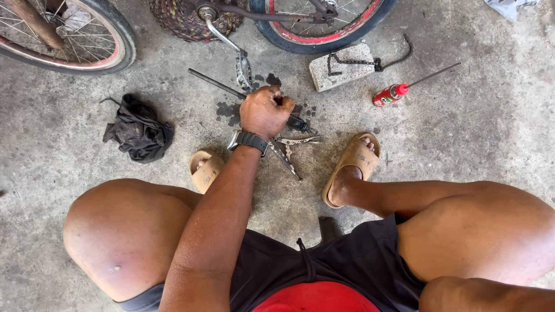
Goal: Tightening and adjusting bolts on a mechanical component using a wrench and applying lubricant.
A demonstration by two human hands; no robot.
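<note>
My left hand (264,111), with a dark watch on the wrist, is closed in a fist around a long dark rod-like tool (211,81) that lies slantwise just above the concrete floor. The tool's black handle end (298,123) sticks out to the right of the fist. The fist is just below a bicycle's crank and pedal (243,65). A pair of locking pliers (289,151) lies on the floor right below the hand. My right hand is out of view.
Bicycle wheels stand at the top left (110,46) and top centre (324,37). A grey block (341,72) carries a loose chain (370,60). Beside it lies a red spray can (388,96). A black rag (139,130) lies to the left. My sandalled feet (352,164) and knees frame the spot.
</note>
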